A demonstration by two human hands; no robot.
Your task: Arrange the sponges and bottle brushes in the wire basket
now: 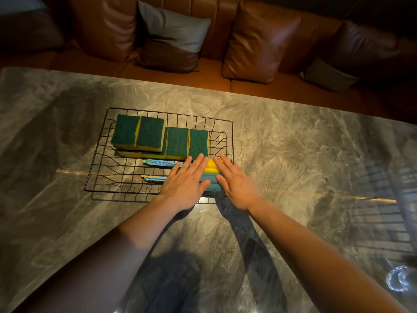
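No brand, label or writing can be read. A black wire basket is set on a grey marble table. Green-topped yellow sponges are lined up along its far side (some are stacked on others). Two light blue bottle brush handles are laid nearer, their yellow and blue foam heads flanked by both hands. The left hand and right hand are held flat with fingers extended, gripping nothing, partly hiding the brushes. Brown leather cushions are seen beyond.
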